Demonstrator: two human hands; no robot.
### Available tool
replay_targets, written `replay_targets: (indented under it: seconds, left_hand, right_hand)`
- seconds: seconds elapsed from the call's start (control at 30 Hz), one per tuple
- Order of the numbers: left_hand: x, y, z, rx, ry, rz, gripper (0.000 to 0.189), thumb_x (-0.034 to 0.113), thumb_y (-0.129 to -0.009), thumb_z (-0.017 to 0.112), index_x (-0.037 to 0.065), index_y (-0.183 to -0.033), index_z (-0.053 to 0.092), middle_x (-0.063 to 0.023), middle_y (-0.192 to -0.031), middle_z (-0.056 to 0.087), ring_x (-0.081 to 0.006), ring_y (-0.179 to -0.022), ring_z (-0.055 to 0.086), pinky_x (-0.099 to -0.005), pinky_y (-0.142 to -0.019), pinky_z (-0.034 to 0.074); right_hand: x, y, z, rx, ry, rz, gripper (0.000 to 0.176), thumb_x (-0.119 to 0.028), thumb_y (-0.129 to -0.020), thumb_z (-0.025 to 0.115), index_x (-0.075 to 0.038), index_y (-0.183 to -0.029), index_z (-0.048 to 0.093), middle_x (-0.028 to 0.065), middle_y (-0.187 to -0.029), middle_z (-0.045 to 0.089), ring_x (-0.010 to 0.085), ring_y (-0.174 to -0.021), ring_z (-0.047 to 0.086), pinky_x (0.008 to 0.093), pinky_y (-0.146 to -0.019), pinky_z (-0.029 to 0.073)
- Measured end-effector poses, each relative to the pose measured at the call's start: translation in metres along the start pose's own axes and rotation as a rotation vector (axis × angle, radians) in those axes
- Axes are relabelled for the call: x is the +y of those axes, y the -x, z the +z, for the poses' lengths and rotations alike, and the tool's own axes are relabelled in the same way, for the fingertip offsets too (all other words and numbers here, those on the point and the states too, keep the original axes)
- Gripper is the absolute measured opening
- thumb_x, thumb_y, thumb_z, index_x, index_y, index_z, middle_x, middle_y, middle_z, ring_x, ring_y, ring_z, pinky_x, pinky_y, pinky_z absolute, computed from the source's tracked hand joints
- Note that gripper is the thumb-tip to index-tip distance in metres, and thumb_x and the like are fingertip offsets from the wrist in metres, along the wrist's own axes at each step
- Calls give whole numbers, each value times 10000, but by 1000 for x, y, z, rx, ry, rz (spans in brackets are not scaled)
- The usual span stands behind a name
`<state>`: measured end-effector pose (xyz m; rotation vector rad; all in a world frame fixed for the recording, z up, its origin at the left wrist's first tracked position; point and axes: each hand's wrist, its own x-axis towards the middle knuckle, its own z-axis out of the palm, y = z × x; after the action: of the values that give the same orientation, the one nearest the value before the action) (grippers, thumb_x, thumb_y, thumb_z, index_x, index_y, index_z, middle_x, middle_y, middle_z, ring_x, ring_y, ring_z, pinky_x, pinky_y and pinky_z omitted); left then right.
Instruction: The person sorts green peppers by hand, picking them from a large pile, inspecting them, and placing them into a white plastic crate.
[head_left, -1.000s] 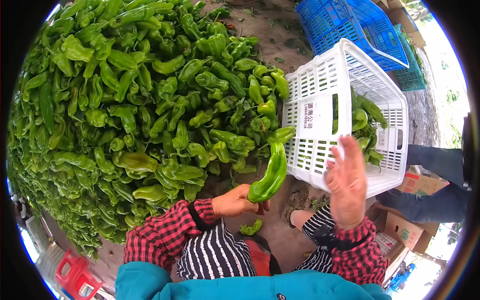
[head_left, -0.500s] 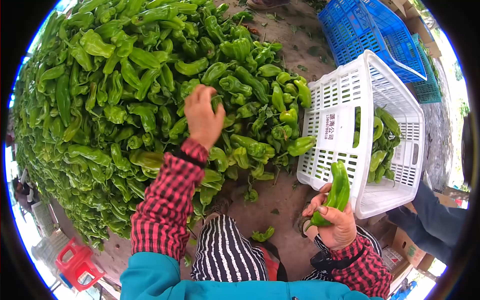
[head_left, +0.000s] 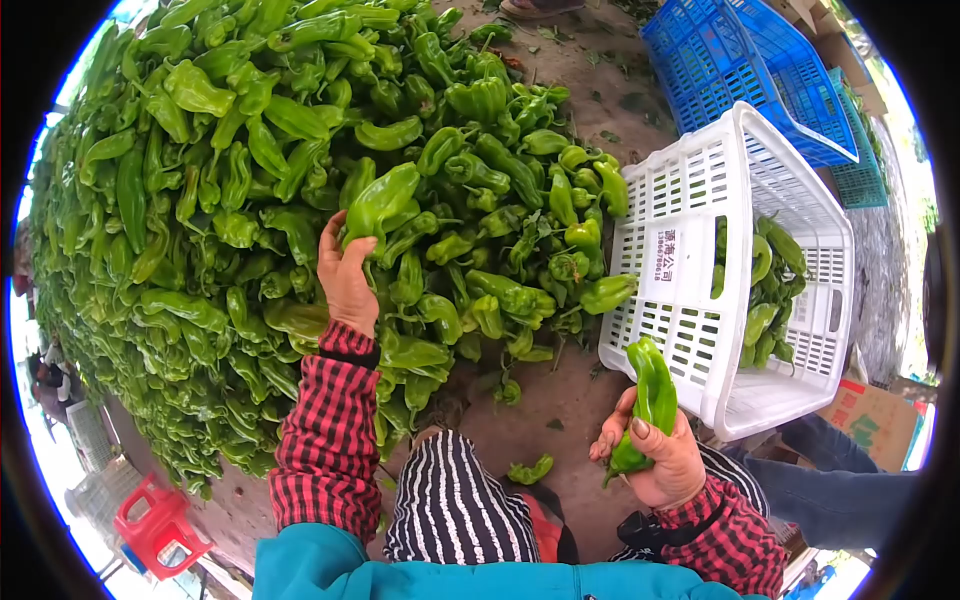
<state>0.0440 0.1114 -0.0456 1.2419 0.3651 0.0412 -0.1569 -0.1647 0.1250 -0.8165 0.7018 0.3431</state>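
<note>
My left hand (head_left: 348, 278) grips a light green pepper (head_left: 384, 203) between thumb and fingers, its tip pointing up and right over the big heap of green peppers (head_left: 230, 230). In my right hand (head_left: 664, 456) a long, glossy green pepper (head_left: 654, 390) stands nearly upright, thumb across its lower part. This hand is just in front of the white slatted crate (head_left: 690, 300). The crate lies tipped with its mouth facing right, and several peppers (head_left: 768, 290) rest inside it.
Behind the white crate stand a blue crate (head_left: 710, 70) and a teal crate (head_left: 858, 165). A person's jean-covered leg (head_left: 830, 495) is at the right, near a cardboard box (head_left: 870, 420). A red plastic stool (head_left: 160, 525) is at lower left. One loose pepper (head_left: 530, 469) lies on the ground.
My left hand has moved left and down from over the heap and now holds a pepper. My right hand, still holding its pepper, has shifted slightly left. The person's leg at right has moved.
</note>
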Motion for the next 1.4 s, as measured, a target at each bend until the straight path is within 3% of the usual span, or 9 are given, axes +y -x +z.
replay_targets:
  seconds: [0.2, 0.43, 0.6, 0.7, 0.8, 0.9, 1.1, 1.2, 1.4]
  left_hand:
    - [33, 38, 8, -220, 420, -242, 344, 249, -813, 473, 17, -1065, 508, -130, -870, 577, -223, -772, 523, -347, -755, 407]
    - [29, 106, 40, -769, 710, -826, 459, 362, -854, 473, 7, -1145, 485, -134, -912, 569, -227, -767, 509, -352, -685, 426]
    - [54, 147, 86, -1239, 32, -470, 594, 331, -864, 571, 2, -1311, 358, -93, -1090, 555, -166, -1028, 509, -324, -911, 396]
    - [51, 96, 71, -1202, -350, -180, 502, 314, -854, 597, 27, -1242, 460, -72, -1045, 561, -163, -1008, 511, -302, -892, 406]
    - [13, 18, 40, -292, -673, 404, 426, 205, -720, 712, 15, -1059, 538, -125, -1012, 555, -243, -941, 524, -346, -809, 423]
    - [-3, -49, -1, 25, -1321, 430, 581, 263, -734, 691, 42, -1207, 436, -164, -1193, 459, -345, -1131, 395, -452, -967, 311]
    - [0, -88, -22, -28, -1381, 101, 579, 229, -673, 720, -40, -1135, 501, -166, -1040, 571, -281, -875, 567, -357, -768, 470]
    - [6, -87, -26, -5, -273, -167, 382, 176, -649, 706, -42, -945, 603, -44, -869, 593, -128, -756, 503, -297, -680, 395]
    - [-26, -69, -6, -341, -1076, -47, 511, 301, -666, 675, 70, -1112, 579, -112, -1124, 516, -250, -991, 490, -392, -859, 383]
  right_hand:
    - [0, 2, 0, -36, -94, 55, 300, -147, -773, 693, -34, -992, 523, 101, -840, 569, 200, -782, 567, 357, -736, 480]
    - [3, -5, 8, -172, -21, -141, 347, -242, -706, 721, -65, -967, 574, 137, -1404, 250, 281, -1251, 322, 455, -999, 328]
    - [-7, 0, 6, -104, 53, -167, 389, -251, -715, 706, -60, -1018, 554, 163, -1287, 414, 314, -1193, 413, 441, -947, 401]
    - [-17, -4, -2, 18, -60, -387, 376, -338, -755, 657, -103, -1030, 557, 156, -1156, 512, 413, -1092, 475, 546, -929, 383]
    - [-73, 6, -32, -252, -225, -624, 445, -399, -857, 540, -181, -1244, 512, 175, -1389, 330, 427, -1289, 235, 578, -1033, 225]
    - [-121, 17, -67, -90, -535, -813, 760, -271, -830, 623, -112, -1410, 158, 218, -1446, 134, 436, -1333, 70, 561, -1075, 193]
    - [-129, 12, -83, 172, -779, -831, 822, -235, -845, 607, -69, -1403, 27, 261, -1430, 112, 411, -1327, 141, 526, -1061, 273]
    - [-115, 6, -74, 0, -581, -610, 577, -249, -906, 515, -65, -1358, 207, 225, -1410, 209, 335, -1222, 374, 455, -1011, 356]
    - [-82, -13, -41, -128, -366, -474, 498, -328, -915, 481, -65, -1314, 341, 185, -1288, 418, 264, -1070, 508, 400, -910, 420]
